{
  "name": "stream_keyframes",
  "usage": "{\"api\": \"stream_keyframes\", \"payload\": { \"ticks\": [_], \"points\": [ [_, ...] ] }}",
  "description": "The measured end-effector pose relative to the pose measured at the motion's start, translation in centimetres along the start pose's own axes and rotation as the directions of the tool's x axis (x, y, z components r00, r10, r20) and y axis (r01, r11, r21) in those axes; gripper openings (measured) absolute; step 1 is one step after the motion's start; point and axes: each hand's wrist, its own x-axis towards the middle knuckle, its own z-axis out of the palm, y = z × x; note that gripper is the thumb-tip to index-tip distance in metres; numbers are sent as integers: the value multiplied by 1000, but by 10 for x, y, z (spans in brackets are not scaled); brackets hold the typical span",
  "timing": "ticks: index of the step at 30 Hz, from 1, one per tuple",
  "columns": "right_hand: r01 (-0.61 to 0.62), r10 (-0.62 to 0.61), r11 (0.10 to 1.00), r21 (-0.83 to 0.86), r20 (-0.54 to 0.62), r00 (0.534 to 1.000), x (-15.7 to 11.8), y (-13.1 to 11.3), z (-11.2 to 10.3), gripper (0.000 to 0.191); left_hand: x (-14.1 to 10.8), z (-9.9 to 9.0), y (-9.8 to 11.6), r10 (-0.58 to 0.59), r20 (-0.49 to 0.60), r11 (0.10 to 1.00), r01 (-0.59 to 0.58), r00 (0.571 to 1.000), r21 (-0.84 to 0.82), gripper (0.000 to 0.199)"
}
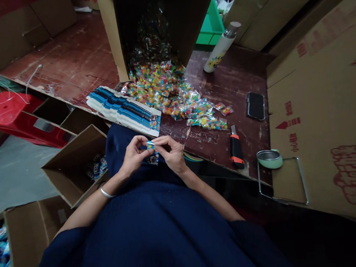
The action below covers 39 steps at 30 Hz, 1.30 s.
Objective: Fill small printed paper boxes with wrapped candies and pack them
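Both hands meet above my lap, just in front of the table edge. My left hand (pixel 135 154) and my right hand (pixel 171 152) pinch the top of a small blue printed packet (pixel 152 158) between thumbs and fingers. A white strip shows along its upper edge, and its lower part hangs below the fingertips. What is inside it cannot be seen. Beyond the hands lies an overlapping row of flat blue-and-white printed packets (pixel 123 111). To its right a heap of clear sachets of multicoloured candies (pixel 168 91) spills out of a tipped cardboard box (pixel 113 35).
On the table (pixel 239 87) to the right are a utility knife (pixel 236 149), a phone (pixel 255 106) and a white bottle (pixel 220 50). A green cup (pixel 269 159) sits in a wire holder at the edge. Left stand open cartons (pixel 72 166) with blue packets and a red stool (pixel 6 110).
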Motion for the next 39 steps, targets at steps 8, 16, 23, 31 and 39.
{"api": "stream_keyframes", "payload": {
  "ticks": [8, 16, 23, 31, 39],
  "points": [
    [-219, 212, 971, 92, 79, 974, 15, -7, -7, 33, -8, 2, 3, 52, -6, 993, -51, 999, 110, 56],
    [-292, 288, 956, 9, 141, 947, 33, -12, -20, 35, -10, 2, 12, 55, 63, 982, -66, 996, 178, 59],
    [-82, 103, 991, -104, 208, 973, 23, -17, -17, 36, -6, -2, 12, -56, 66, 986, 45, 996, 158, 42],
    [149, -24, 827, -541, 232, 973, 58, 32, -26, 52, 10, -106, 69, 80, 131, 389, -152, 988, 909, 14],
    [216, 16, 737, -640, 337, 941, 82, 57, -33, 30, 11, -108, 60, -34, 139, 514, -102, 990, 852, 30]
  ]
}}
